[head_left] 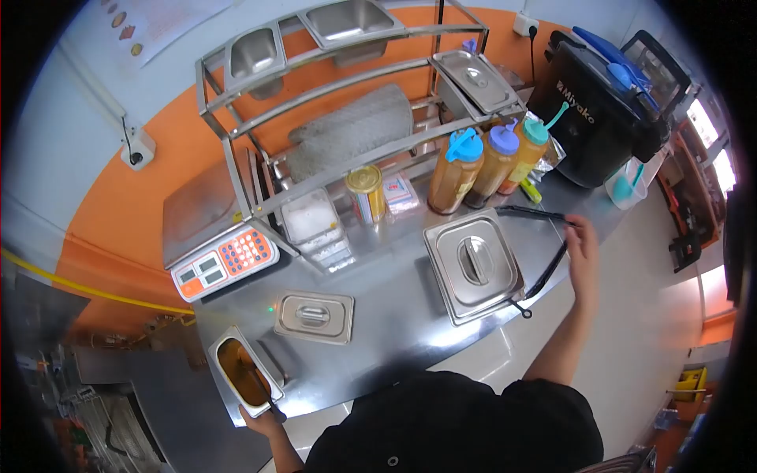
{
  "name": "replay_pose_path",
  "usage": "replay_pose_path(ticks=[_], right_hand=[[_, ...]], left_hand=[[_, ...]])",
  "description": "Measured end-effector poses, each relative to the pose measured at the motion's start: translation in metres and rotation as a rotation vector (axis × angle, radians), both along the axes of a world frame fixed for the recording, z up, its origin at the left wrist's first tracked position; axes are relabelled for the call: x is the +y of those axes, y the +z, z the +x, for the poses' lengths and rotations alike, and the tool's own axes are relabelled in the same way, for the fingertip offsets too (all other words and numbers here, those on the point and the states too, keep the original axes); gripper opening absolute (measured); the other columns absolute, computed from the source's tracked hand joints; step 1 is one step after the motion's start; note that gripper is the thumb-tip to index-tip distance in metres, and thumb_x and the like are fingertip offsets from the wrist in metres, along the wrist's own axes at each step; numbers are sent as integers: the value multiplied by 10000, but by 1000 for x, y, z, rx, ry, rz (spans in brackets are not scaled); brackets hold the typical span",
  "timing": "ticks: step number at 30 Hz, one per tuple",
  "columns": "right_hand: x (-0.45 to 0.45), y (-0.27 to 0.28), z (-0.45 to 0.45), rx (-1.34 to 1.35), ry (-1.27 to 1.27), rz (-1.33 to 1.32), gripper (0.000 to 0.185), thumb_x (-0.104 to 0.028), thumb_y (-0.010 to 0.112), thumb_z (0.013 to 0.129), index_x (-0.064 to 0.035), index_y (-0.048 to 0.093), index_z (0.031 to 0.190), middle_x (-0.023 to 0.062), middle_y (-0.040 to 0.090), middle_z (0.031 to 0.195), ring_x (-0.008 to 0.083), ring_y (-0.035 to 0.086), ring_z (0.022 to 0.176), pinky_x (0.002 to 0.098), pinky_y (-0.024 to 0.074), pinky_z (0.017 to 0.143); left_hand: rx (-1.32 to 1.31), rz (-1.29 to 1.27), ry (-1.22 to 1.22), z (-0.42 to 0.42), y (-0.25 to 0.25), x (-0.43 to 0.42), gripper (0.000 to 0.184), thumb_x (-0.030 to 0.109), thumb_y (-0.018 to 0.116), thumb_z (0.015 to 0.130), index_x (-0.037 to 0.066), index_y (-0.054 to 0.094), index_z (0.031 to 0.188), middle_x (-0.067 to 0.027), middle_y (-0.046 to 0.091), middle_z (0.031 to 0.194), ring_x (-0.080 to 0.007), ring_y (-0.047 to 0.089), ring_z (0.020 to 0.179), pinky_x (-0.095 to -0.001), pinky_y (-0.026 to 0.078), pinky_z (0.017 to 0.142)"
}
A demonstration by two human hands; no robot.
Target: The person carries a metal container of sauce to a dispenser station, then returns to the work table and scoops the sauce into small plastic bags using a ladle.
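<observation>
At the lower left of the frame, the uncovered steel pan [215, 356], rectangular with orange-brown contents [235, 365] and a dark utensil [260, 385], was gripped at its lower end by the left hand [263, 423], with fingers partly hidden. The small lid [303, 328] was laid flat nearby, detached. Right of centre, the larger pan [441, 295] was already covered by its brushed lid [453, 262], while a black two-armed implement [545, 277] was held beside it in the curled right hand [583, 251].
</observation>
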State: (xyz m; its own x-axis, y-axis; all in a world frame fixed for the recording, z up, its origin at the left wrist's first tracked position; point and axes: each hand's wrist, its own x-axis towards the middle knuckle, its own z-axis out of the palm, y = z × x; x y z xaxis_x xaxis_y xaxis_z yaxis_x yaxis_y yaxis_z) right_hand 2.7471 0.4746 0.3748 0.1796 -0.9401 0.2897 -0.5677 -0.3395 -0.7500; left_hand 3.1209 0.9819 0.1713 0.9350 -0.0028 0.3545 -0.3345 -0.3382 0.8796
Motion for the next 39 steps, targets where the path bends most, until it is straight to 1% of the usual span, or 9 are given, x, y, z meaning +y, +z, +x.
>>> replay_pose_path(ticks=[3, 5, 7, 12, 23, 29, 33, 36, 39], right_hand=[[53, 42, 41, -482, 225, -292, 171, -135, 454, 859, -1, 528, 934, 108, 544, 939, 192, 502, 905, 315, 388, 814], [105, -11, 86, -894, 536, 12, 231, -255, 495, 827, -31, 536, 865, 104, 547, 891, 240, 518, 861, 362, 411, 748], [140, -45, 144, -499, 1043, -164, 170, -126, 582, 760, -46, 526, 899, 130, 540, 913, 285, 513, 821, 374, 400, 748], [132, -163, 227, -194, 522, -23, 453, 43, 568, 647, -22, 450, 1080, 187, 427, 1171, 378, 379, 1113, 422, 337, 928], [53, -148, 284, 303, 75, 122, 735, -156, 617, 718, -56, 253, 1349, 165, 197, 1435, 332, 142, 1341, 531, 231, 1024], [47, -151, 280, 574, 179, 143, 567, -186, 598, 729, -89, 403, 1253, 132, 391, 1294, 274, 348, 1233, 516, 331, 949], [49, -151, 279, 783, 148, -137, 174, -140, 522, 784, -59, 610, 911, 123, 611, 971, 265, 590, 948, 423, 484, 755], [35, -210, 277, 704, 137, -338, 136, -105, 501, 797, -32, 605, 845, 134, 635, 734, 308, 631, 692, 423, 495, 622], [52, -210, 265, 495, 200, -281, 142, -64, 479, 788, 13, 597, 776, 203, 612, 808, 360, 603, 759, 438, 483, 669]], left_hand=[[62, -26, 27, 1, -4, 3, 221, 86, 611, 739, 0, 525, 923, -52, 548, 847, -146, 535, 763, -288, 452, 680], [80, -17, -16, 5, -12, 12, 347, 81, 632, 703, -25, 513, 1010, -72, 546, 931, -173, 537, 846, -307, 436, 756], [106, -2, -70, 9, -22, 21, 474, 77, 654, 667, -50, 500, 1097, -91, 545, 1015, -201, 539, 928, -326, 421, 832], [19, 25, 5, 1, -1, 0, 224, 74, 595, 716, -8, 522, 911, -46, 526, 807, -151, 524, 729, -282, 444, 676], [-113, 318, 28, -6, 23, -7, 187, -1, 635, 643, -3, 526, 795, -150, 547, 716, -299, 543, 655, -361, 430, 627], [15, 304, -89, 2, 13, 8, 193, 46, 675, 623, 11, 529, 745, -157, 532, 701, -365, 527, 667, -404, 415, 607], [-146, 413, -137, 5, 7, 16, 205, 104, 673, 618, 26, 501, 698, -143, 512, 664, -360, 521, 647, -426, 405, 574], [-134, 483, -254, 11, -13, 27, 216, 133, 666, 635, 44, 469, 644, -132, 502, 627, -327, 512, 588, -425, 388, 515], [-222, 453, -457, 14, 0, 32, 151, 98, 642, 670, 48, 501, 656, -117, 515, 645, -285, 524, 586, -386, 414, 520]])
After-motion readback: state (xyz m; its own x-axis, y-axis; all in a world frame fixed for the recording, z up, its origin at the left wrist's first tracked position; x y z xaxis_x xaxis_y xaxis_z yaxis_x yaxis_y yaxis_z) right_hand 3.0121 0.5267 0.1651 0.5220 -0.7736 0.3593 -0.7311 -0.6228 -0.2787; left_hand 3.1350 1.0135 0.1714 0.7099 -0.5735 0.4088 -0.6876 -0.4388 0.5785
